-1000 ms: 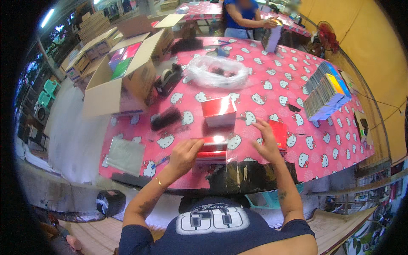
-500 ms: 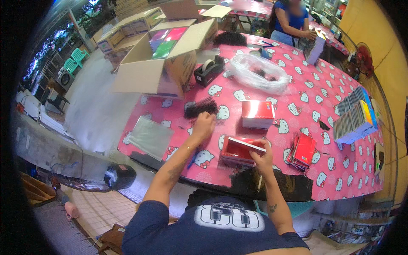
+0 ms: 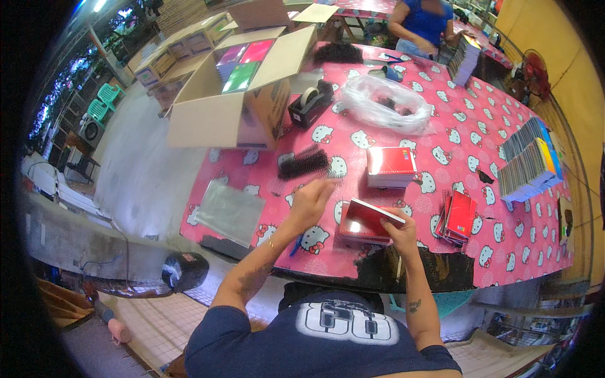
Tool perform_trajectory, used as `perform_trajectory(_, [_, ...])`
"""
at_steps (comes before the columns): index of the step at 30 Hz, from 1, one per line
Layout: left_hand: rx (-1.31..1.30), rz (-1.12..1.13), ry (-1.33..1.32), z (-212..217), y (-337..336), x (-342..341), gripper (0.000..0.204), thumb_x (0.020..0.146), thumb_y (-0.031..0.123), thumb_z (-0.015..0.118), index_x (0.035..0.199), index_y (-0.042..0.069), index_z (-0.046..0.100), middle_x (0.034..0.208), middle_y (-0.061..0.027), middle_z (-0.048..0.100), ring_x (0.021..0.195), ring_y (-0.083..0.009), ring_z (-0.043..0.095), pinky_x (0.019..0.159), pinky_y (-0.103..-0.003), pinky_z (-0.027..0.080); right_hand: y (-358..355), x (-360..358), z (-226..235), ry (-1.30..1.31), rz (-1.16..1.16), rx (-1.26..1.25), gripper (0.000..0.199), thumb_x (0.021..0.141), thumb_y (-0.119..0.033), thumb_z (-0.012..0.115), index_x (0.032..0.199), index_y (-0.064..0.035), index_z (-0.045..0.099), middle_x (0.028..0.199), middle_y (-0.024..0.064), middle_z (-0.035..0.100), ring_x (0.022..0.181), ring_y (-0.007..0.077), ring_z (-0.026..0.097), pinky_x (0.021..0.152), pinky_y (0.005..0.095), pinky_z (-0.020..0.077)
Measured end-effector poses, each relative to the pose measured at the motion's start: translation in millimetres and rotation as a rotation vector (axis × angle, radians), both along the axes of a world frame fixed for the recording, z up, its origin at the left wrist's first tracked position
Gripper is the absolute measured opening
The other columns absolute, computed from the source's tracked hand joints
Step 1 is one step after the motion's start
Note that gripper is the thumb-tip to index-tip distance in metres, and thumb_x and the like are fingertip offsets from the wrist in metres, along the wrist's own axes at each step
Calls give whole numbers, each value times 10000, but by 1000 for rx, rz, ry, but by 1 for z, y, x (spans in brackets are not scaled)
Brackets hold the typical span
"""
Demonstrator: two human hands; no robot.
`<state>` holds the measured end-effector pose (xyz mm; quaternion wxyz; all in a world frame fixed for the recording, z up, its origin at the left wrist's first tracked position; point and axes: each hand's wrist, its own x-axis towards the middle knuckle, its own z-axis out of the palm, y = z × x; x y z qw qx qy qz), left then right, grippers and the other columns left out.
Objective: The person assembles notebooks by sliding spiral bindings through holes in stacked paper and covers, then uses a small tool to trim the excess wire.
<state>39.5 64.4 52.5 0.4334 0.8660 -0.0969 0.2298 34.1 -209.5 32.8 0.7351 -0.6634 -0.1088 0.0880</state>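
My right hand [image 3: 400, 232] grips a red notebook [image 3: 377, 211] by its right end, tilting it over a stack of red notebooks [image 3: 362, 231] at the near edge of the table. To the left, my left hand [image 3: 313, 200] is closed, with a thin dark binding coil [image 3: 336, 181] showing at its fingertips. Just beyond it lies a bundle of black binding coils [image 3: 304, 162]. Another stack of red notebooks [image 3: 391, 166] stands farther back, and a loose, fanned pile of them [image 3: 459, 217] is at the right.
A clear plastic sheet [image 3: 230, 213] lies at the left. Behind are an open carton [image 3: 205, 116] of colourful notebooks, a black tape dispenser [image 3: 311, 105] and a plastic bag [image 3: 386, 107]. Rows of bound notebooks [image 3: 529, 167] stand at the right. A co-worker [image 3: 421, 28] stands across the table.
My left hand has moved right, away from the coil bundle, with the thin coil. The notebook in my right hand has tipped, showing more of its red cover. The co-worker's arm has shifted.
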Motion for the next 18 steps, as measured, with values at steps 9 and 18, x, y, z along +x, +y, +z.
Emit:
perform_trajectory(9, [29, -162, -75, 6, -12, -24, 187, 886, 113, 727, 1052, 27, 734, 850, -97, 665, 676, -170, 621, 595, -303, 484, 2, -3, -7, -11, -38, -1, 228, 903, 17, 664, 1126, -15, 697, 1031, 30, 703, 954, 108, 629, 866, 269, 501])
perform_trajectory(18, [86, -242, -108, 7, -10, -15, 179, 908, 93, 692, 1072, 22, 690, 933, -129, 660, 755, -235, 666, 635, -338, 523, 2, -4, -5, -71, -21, -31, 229, 877, 61, 663, 1092, -6, 704, 998, 7, 685, 938, 87, 614, 843, 244, 491])
